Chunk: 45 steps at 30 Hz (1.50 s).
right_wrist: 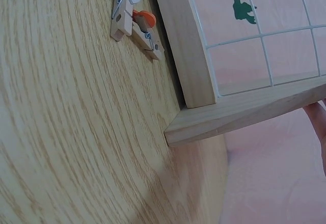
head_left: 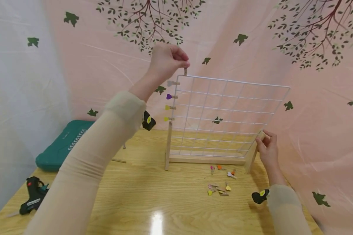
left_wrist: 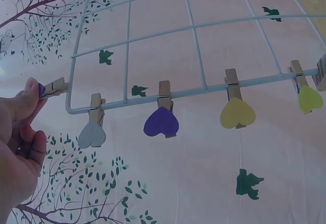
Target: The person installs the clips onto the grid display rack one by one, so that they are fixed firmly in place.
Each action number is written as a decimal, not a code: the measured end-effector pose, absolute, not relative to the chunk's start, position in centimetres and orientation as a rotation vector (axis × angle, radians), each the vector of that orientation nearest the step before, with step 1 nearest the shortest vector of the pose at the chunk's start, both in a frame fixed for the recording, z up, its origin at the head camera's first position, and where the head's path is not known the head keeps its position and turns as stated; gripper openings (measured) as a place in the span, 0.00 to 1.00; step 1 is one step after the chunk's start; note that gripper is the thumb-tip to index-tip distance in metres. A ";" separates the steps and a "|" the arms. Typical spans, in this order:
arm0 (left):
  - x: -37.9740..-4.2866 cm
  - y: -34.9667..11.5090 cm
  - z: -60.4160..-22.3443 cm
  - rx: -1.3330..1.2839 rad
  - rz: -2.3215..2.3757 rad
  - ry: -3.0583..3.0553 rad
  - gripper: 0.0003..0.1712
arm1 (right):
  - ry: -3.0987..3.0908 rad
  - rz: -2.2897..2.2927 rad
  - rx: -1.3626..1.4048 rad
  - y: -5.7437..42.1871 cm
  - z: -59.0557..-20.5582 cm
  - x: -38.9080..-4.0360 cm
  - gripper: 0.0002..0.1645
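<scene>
My left hand (head_left: pixel 168 61) pinches a small wooden clothespin (head_left: pixel 185 71) at the top left corner of a white wire grid (head_left: pixel 223 105). In the left wrist view, a bit of purple shows on this clothespin (left_wrist: pixel 55 87) beside the fingertips, and its jaws are right at the wire. Several heart clothespins line the grid's left side: a white one (left_wrist: pixel 92 134), a purple one (left_wrist: pixel 161 121) and yellowish ones (left_wrist: pixel 237 113). With thumb and fingers, my right hand (head_left: pixel 269 151) grips the upper end of the right wooden post (head_left: pixel 252 153) of the grid's stand.
Loose heart clothespins (head_left: pixel 227 188) lie scattered on the wooden table (head_left: pixel 153 192) in front of the stand. At the left are a green case (head_left: pixel 57 143) and a black glue gun (head_left: pixel 33 195). A printed pink cloth (head_left: pixel 111 85) hangs behind.
</scene>
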State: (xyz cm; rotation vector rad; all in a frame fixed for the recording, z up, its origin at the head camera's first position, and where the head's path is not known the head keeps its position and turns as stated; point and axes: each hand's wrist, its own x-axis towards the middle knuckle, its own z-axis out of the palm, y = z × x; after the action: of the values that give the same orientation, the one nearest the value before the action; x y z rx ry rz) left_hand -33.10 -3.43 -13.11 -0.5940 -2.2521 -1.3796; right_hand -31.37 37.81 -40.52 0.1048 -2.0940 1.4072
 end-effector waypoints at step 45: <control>-26.8 6.8 -42.1 -1.506 -0.784 -2.514 0.23 | -2.091 1.480 0.041 37.9 -40.3 -31.3 0.29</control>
State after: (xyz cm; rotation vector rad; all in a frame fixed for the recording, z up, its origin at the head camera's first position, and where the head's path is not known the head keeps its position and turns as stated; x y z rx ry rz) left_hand -26.77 6.82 -42.09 -1.5055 -2.5144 -0.7843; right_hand -31.28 37.93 -40.28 0.0409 -2.0909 1.4799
